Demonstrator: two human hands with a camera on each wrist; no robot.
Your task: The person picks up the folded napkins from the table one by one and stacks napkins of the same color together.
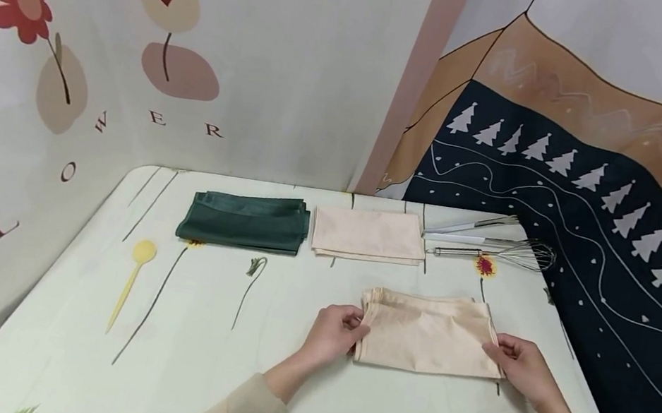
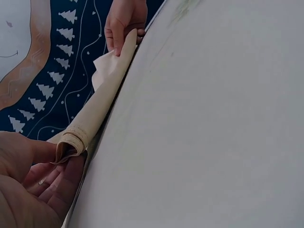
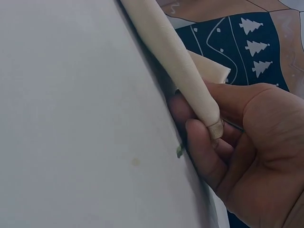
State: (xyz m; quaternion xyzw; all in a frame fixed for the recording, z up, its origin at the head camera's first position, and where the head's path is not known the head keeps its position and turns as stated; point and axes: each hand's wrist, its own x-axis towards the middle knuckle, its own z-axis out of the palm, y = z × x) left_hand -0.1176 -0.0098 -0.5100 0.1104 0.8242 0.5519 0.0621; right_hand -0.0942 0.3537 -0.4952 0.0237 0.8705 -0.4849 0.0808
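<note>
A folded beige cloth (image 1: pixel 427 339) is held by its two short ends above the table's right half. My left hand (image 1: pixel 334 335) pinches its left end, thumb on top and fingers beneath. At the opposite end my right hand (image 1: pixel 522 367) pinches the cloth the same way. In the left wrist view, rolled layers of the cloth (image 2: pixel 97 107) show at the end between thumb and fingers of the left hand (image 2: pixel 35 175). The right wrist view has the right hand (image 3: pixel 251 137) gripping the cloth's folded edge (image 3: pixel 175 57).
Along the back of the table (image 1: pixel 181 391) lie a folded dark green cloth (image 1: pixel 244 221), a folded pale pink cloth (image 1: pixel 368 233) and a whisk (image 1: pixel 516 253) beside other white-handled utensils (image 1: pixel 461 239). A yellow spoon (image 1: pixel 136 270) lies at the left. Printed curtains stand behind.
</note>
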